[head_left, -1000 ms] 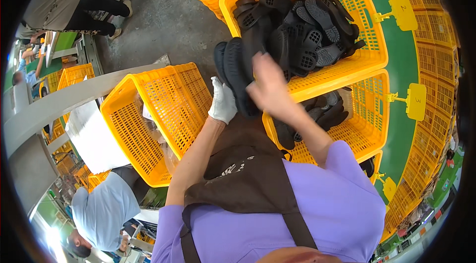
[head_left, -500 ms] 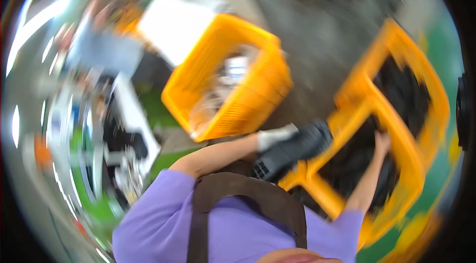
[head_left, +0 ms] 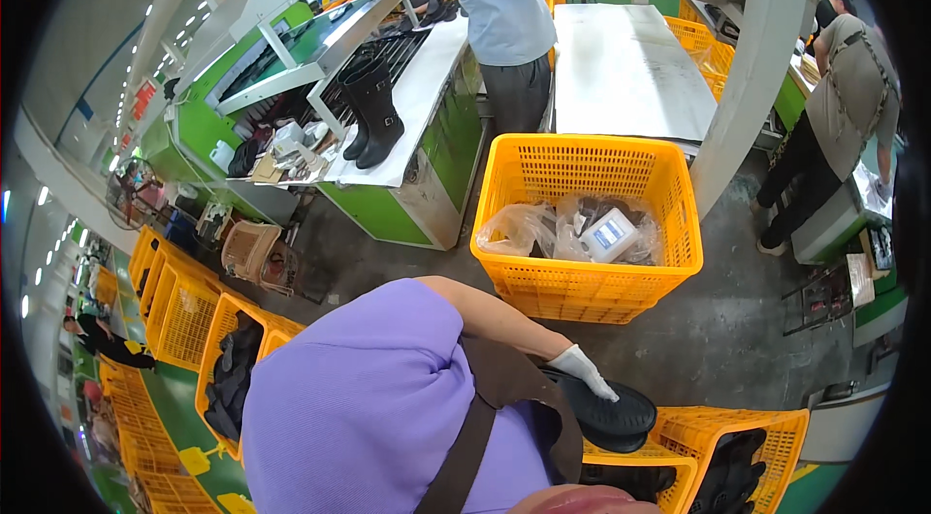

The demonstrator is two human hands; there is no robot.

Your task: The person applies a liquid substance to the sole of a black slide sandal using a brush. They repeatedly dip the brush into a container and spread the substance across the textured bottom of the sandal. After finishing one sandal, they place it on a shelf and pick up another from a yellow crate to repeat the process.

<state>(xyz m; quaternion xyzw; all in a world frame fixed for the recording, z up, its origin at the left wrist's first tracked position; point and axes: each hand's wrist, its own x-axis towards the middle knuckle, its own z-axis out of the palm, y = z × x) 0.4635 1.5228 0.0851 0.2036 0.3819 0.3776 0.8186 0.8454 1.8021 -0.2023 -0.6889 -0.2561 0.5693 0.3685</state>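
My left hand (head_left: 580, 368), in a white glove, rests on top of a stack of flat black shoe soles (head_left: 613, 413) and holds them against my body. I wear a purple shirt with a brown apron strap. Just below the soles is a yellow crate (head_left: 776, 427) holding more black soles (head_left: 734, 471). My right hand is hidden from view.
A yellow crate (head_left: 582, 296) with plastic bags and a white box stands on the grey floor ahead. Behind it are a green workbench (head_left: 427, 160) with tall black boots (head_left: 373, 112), a white table (head_left: 630, 68), a pillar (head_left: 761, 68) and people standing. More yellow crates (head_left: 184, 310) sit at left.
My head has swung away from the crates of soles toward the workshop floor. My gloved left hand still holds the black soles. My bare right hand has left the picture.
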